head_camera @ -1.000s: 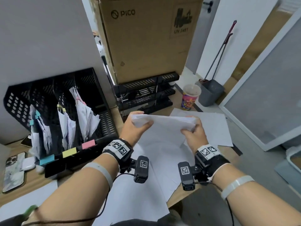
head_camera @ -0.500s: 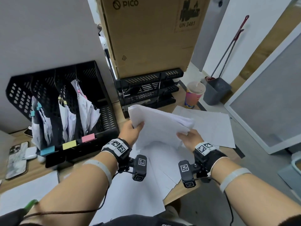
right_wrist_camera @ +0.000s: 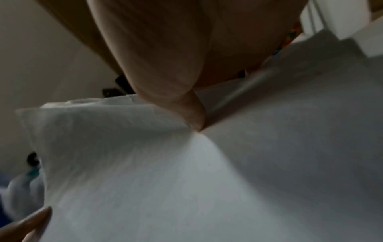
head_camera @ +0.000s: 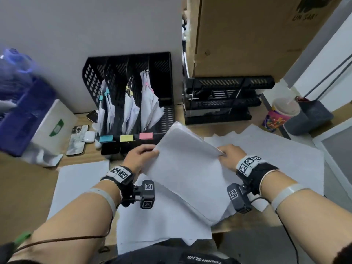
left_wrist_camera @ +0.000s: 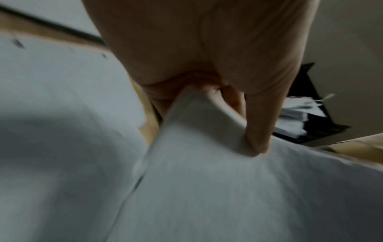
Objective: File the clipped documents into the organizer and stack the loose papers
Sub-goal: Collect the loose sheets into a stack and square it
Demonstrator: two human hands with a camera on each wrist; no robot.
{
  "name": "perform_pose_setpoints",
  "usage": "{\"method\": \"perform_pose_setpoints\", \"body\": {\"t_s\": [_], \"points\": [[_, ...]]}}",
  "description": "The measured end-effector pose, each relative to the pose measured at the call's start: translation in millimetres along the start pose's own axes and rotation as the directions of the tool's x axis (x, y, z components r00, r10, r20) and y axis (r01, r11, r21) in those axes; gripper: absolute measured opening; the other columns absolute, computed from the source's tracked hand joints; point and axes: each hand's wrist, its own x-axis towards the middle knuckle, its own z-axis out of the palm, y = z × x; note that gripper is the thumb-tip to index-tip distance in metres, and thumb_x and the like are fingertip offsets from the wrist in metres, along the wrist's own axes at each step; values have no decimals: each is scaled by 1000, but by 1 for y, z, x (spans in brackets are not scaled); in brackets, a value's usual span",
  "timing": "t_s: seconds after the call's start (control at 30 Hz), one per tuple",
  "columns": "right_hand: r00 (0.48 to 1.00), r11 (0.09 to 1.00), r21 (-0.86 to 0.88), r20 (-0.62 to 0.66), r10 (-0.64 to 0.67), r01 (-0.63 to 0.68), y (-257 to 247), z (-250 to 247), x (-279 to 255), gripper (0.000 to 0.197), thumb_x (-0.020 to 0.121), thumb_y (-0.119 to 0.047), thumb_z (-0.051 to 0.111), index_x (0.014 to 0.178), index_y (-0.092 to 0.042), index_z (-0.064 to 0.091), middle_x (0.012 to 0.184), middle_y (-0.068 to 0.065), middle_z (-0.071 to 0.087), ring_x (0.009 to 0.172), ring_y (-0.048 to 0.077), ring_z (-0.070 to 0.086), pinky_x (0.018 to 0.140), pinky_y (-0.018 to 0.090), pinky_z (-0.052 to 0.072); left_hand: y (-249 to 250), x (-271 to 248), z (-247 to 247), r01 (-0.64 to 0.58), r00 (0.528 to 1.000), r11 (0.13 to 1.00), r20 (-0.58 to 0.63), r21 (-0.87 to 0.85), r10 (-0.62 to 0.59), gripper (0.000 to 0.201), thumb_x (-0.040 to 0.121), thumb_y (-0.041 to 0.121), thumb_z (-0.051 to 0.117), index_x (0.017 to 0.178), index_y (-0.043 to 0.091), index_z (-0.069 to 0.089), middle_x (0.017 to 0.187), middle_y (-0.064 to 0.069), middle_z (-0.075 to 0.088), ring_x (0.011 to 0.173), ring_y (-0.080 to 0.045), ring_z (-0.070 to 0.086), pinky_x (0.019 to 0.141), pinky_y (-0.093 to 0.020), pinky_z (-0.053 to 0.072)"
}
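Left hand (head_camera: 141,157) and right hand (head_camera: 228,156) grip opposite edges of the paper stack (head_camera: 187,168) between them.

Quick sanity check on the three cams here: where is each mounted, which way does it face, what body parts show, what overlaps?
Head: worn on the head, faces forward and down at the desk; shows both forearms, left hand and right hand gripping the paper stack, organizer behind.
Left wrist: looks along the left hand; its thumb pinches the paper stack.
Right wrist: looks along the right hand onto the paper stack.
Shared: all three see the stack.
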Motion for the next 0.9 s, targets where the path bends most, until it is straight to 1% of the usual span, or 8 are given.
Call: {"method": "perform_pose_setpoints", "body": {"t_s": [0.1,0.2,0.33,0.4,0.5,0.7,0.83,0.9], "points": [[992,977,-203,119,-47,71,-30,24,9,19,85,-16,46,77,-25,61,81,-1,65,81,26,61,74,30,44,-39,-14,-34,146,981,958,88,249,-172,25,79,23,81,103,17,75,100,-11,77,96,-31,73,88,-46,59],[973,927,-327,196,-124,184,-64,56,15,14,87,-20,47,79,-24,58,82,-3,63,83,24,59,82,32,40,-76,-25,-63,236,961,876,33,420,-274,39,66,41,84,92,14,75,92,-8,78,90,-31,74,87,-52,58],[946,849,-436,253,-204,299,-96,100,20,13,86,-19,47,83,-26,57,96,1,63,96,25,58,89,38,39,-109,-35,-91,304,944,732,-89,610,-317,45,69,45,84,87,6,68,79,-9,67,71,-27,64,68,-36,56],[934,804,-486,268,-236,342,-105,120,23,15,85,-17,49,91,-23,61,109,6,52,107,29,50,86,39,42,-119,-36,-100,304,944,695,-106,651,-314,42,75,40,82,98,8,68,88,-8,67,77,-26,63,75,-34,54],[938,805,-499,284,-197,320,-111,147,27,25,81,-13,55,104,-20,62,118,6,42,113,29,44,84,40,49,-128,-38,-107,237,966,720,-81,652,-245,37,80,29,78,113,13,71,108,-4,71,98,-23,66,87,-29,52],[953,768,-575,256,-159,283,-110,170,25,32,80,-17,54,110,-27,47,103,3,47,99,26,50,88,43,38,-130,-45,-105,182,980,791,-45,585,-193,43,62,31,64,93,0,69,84,-4,67,78,-20,62,72,-30,49],[954,857,-453,270,-130,245,-108,176,22,34,77,-8,49,104,-26,37,88,-3,56,78,24,54,80,40,36,-135,-45,-103,141,988,812,-26,567,-153,29,71,21,64,95,5,69,98,-11,74,89,-27,70,76,-34,56],[941,873,-407,307,-145,267,-109,172,21,28,78,-8,49,99,-27,43,88,-3,58,78,23,59,72,34,39,-134,-44,-101,133,989,830,-18,542,-146,22,80,13,65,101,6,68,102,-11,73,88,-24,68,71,-26,52]]}}
